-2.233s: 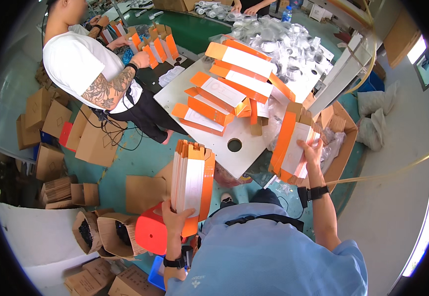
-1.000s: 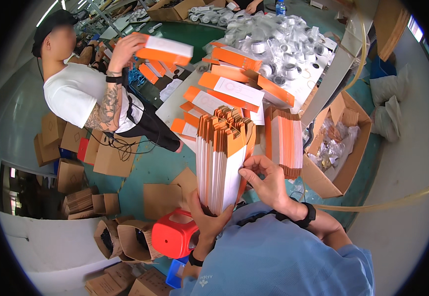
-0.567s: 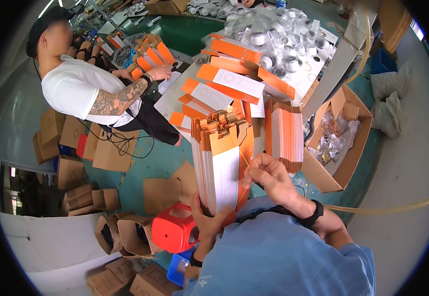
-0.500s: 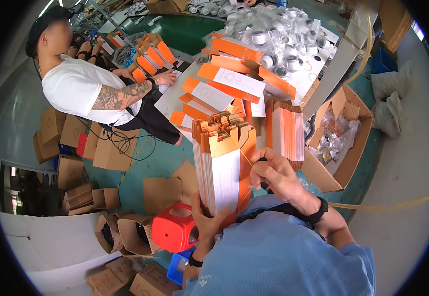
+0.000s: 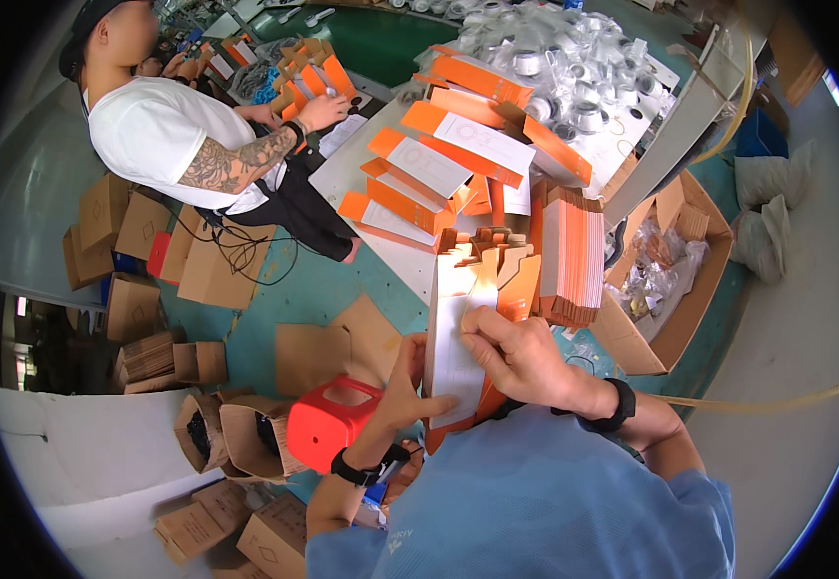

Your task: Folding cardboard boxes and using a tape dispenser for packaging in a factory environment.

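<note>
A bundle of folded orange and white cartons (image 5: 453, 352) stands upright against my body, its open flaps at the top. My left hand (image 5: 403, 391) grips the bundle low on its left side, with the thumb across the white front face. My right hand (image 5: 521, 357) is closed, its curled fingers against the front of the bundle near the right edge. Whatever those fingers pinch is hidden. Just beyond stands a thick stack of flat cartons (image 5: 571, 256) at the table's edge.
Opened orange and white cartons (image 5: 482, 145) lie on the white table (image 5: 395, 256) near bagged white parts (image 5: 584, 82). A co-worker (image 5: 164, 145) stands at the left, handling cartons. A red stool (image 5: 328, 425) is by my left arm; a large cardboard box (image 5: 632, 343) of plastic bags is at right.
My right hand has moved left and down from the bundle's right side onto its front face. The bundle sits slightly further right in view. The co-worker's hand has moved up to the cartons.
</note>
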Available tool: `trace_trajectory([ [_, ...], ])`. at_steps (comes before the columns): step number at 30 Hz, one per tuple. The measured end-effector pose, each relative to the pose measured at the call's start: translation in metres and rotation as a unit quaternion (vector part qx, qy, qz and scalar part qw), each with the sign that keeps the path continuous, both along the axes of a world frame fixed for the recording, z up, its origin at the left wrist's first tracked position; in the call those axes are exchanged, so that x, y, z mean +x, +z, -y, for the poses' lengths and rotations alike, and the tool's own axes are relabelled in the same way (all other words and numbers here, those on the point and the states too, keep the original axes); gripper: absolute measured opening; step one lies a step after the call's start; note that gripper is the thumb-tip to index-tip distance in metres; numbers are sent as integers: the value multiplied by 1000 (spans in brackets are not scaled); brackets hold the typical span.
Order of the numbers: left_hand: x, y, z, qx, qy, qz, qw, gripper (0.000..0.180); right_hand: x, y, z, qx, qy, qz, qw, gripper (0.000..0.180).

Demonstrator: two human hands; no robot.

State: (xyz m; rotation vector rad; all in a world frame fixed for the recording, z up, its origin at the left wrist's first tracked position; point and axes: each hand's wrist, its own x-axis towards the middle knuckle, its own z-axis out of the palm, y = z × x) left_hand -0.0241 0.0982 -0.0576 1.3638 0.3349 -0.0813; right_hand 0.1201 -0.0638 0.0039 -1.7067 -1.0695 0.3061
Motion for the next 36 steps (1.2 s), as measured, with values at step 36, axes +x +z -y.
trace_trajectory([
  [36, 21, 53, 16, 243, -131, 135, 952, 95, 123, 30, 14, -39, 17, -288, 957, 13],
])
